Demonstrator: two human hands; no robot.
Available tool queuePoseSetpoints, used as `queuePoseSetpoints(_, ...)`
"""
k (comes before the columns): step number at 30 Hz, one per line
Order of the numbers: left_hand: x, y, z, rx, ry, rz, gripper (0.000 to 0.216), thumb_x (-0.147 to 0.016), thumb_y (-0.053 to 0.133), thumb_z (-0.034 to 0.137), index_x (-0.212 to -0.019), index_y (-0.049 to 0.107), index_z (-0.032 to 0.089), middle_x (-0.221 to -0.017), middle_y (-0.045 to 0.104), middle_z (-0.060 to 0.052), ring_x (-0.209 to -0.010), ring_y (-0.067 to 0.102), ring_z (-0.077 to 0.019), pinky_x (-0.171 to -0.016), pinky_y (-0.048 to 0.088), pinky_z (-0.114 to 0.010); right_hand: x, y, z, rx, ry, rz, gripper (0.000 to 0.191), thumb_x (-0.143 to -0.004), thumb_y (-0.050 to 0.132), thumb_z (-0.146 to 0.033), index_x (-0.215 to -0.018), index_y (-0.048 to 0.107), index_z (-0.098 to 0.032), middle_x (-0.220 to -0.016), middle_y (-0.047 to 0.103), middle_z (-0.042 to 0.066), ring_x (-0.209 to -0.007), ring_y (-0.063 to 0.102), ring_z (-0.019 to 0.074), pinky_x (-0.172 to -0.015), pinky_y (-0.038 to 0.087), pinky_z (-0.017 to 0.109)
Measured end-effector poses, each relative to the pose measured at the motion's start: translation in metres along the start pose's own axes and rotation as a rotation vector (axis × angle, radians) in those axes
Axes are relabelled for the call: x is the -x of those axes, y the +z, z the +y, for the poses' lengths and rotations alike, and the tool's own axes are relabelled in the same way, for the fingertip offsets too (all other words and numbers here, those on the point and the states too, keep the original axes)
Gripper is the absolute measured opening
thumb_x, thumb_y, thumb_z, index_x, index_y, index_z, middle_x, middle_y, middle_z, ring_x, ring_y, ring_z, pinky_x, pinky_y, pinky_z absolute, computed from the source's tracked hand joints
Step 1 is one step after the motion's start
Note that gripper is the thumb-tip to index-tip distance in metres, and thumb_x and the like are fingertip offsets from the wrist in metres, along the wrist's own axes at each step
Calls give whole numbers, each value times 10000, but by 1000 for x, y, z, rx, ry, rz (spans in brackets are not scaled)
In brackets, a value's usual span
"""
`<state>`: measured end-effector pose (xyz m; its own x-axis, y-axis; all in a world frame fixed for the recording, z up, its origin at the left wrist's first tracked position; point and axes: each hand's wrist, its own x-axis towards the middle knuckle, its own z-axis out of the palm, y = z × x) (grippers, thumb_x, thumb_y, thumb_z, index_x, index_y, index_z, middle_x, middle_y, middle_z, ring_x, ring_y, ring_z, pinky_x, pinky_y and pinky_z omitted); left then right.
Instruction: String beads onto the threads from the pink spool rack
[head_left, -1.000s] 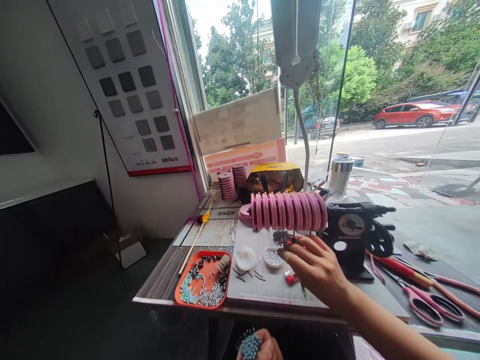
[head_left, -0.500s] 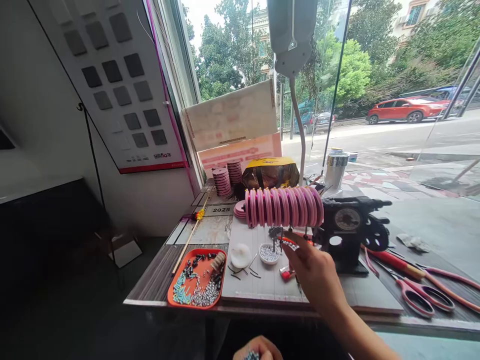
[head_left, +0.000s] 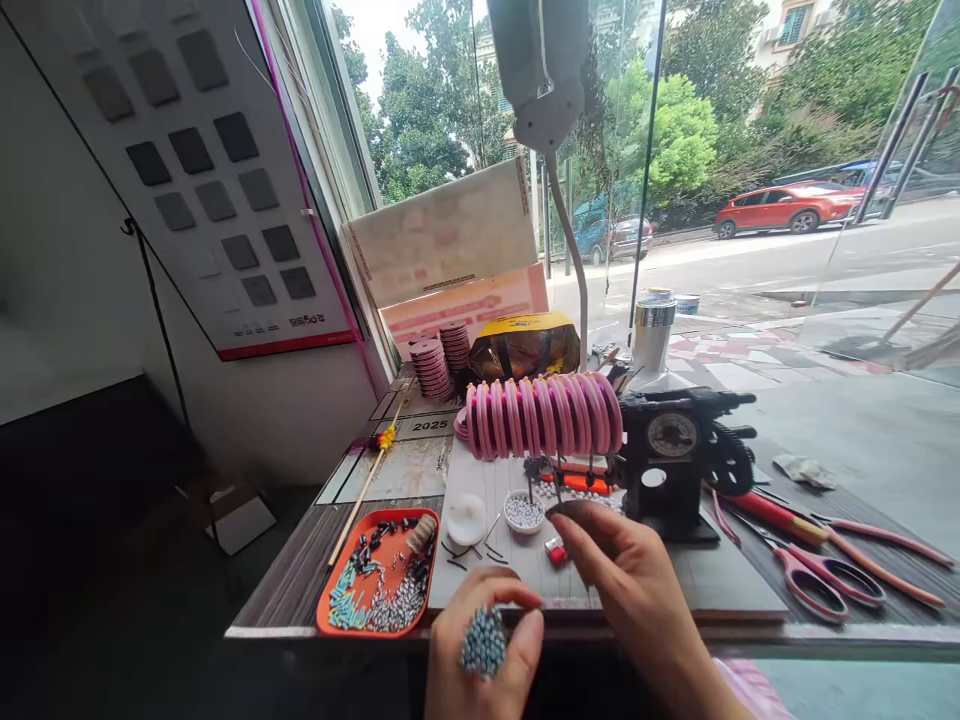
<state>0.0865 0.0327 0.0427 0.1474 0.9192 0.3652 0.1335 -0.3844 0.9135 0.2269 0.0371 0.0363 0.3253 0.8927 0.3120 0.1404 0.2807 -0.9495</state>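
My left hand (head_left: 484, 640) is closed at the table's front edge, its fingers curled around a tight cluster of small shiny blue-grey pieces (head_left: 484, 643). What they are exactly I cannot tell. My right hand (head_left: 622, 570) is raised just below a row of pink discs (head_left: 544, 415) mounted side by side on a black hand-cranked machine (head_left: 675, 455). Its thumb and index finger pinch together near a dark piece hanging under the discs; what lies between them is too small to name. A white cup of silvery beads (head_left: 523, 512) stands just left of the right fingertips.
An orange tray (head_left: 390, 580) with small metal and turquoise parts sits at left. Nearby are a white round dish (head_left: 466, 520) and a red-capped item (head_left: 555, 551). Scissors (head_left: 817, 580) and red-handled pliers (head_left: 780, 520) lie at right. Stacked pink discs (head_left: 430, 370) stand behind.
My left hand has risen into view from the bottom edge with the cluster. My right hand has come down slightly from the discs. The view has shifted a little to the right.
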Motion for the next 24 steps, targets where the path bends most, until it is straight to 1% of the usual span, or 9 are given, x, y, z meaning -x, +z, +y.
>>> queuePoseSetpoints(2, -19, 9, 12, 52, -62, 65, 80, -659, 650, 236, -717, 699, 213, -745, 657, -26, -753, 603, -171, -707, 440, -227, 2, -2, -3, -44, -10, -16, 334, -782, 528, -457, -626, 541, -162, -595, 506, -3, -548, 437, 102, -511, 359, 202)
queuePoseSetpoints(3, -27, 14, 15, 97, -122, 78, 126, -651, 667, 265, -754, 704, 202, -739, 660, -29, -732, 601, -168, -674, 445, -227, 2, -2, -3, -65, -10, -26, 323, -782, 532, -454, -649, 555, -161, -620, 526, 5, -574, 457, 112, -541, 375, 210)
queuePoseSetpoints(5, -42, 24, 18, 225, -267, 78, 236, -605, 713, 316, -792, 699, 172, -594, 616, -6, -535, 542, -119, -498, 411, -205, 1, -2, -2, -95, -6, -50, 313, -785, 530, -454, -696, 578, -158, -643, 541, 14, -608, 477, 129, -579, 391, 225)
queuePoseSetpoints(6, -47, 28, 19, 300, -344, 67, 275, -580, 732, 330, -790, 688, 159, -496, 550, 28, -424, 457, -80, -410, 347, -187, 1, -1, -1, -101, -5, -59, 314, -790, 526, -455, -699, 578, -159, -644, 539, 14, -619, 478, 134, -590, 392, 229)
queuePoseSetpoints(9, -57, 36, 21, 456, -487, 10, 296, -566, 741, 341, -754, 642, 135, -365, 354, 109, -321, 257, -17, -332, 190, -150, 1, -1, 3, -114, -1, -67, 310, -797, 522, -449, -679, 555, -165, -622, 517, 0, -608, 452, 126, -582, 377, 225)
queuePoseSetpoints(13, -59, 39, 26, 494, -523, -30, 234, -590, 724, 318, -698, 619, 140, -386, 329, 110, -334, 248, -6, -344, 190, -137, 2, -2, 3, -147, -8, -81, 306, -802, 517, -445, -680, 544, -165, -629, 526, -4, -589, 434, 115, -569, 372, 217)
queuePoseSetpoints(19, -58, 40, 25, 489, -591, 5, 258, -563, 746, 320, -715, 626, 150, -423, 346, 101, -365, 264, -12, -368, 215, -139, 0, 0, 1, -125, -9, -88, 348, -796, 504, -465, -655, 544, -149, -607, 508, 6, -577, 442, 118, -554, 379, 218)
queuePoseSetpoints(22, -59, 40, 25, 475, -592, 15, 284, -543, 760, 330, -713, 616, 154, -443, 388, 91, -379, 292, -17, -382, 238, -146, 0, 1, -1, -116, -28, -100, 360, -815, 470, -456, -637, 544, -152, -595, 509, 7, -617, 489, 133, -592, 402, 217)
queuePoseSetpoints(24, -59, 40, 24, 463, -560, 4, 296, -535, 767, 326, -718, 621, 146, -444, 407, 87, -380, 296, -15, -383, 235, -144, 1, 0, -2, -73, -43, -110, 363, -830, 442, -450, -685, 585, -151, -622, 543, 17, -652, 523, 145, -615, 416, 214)
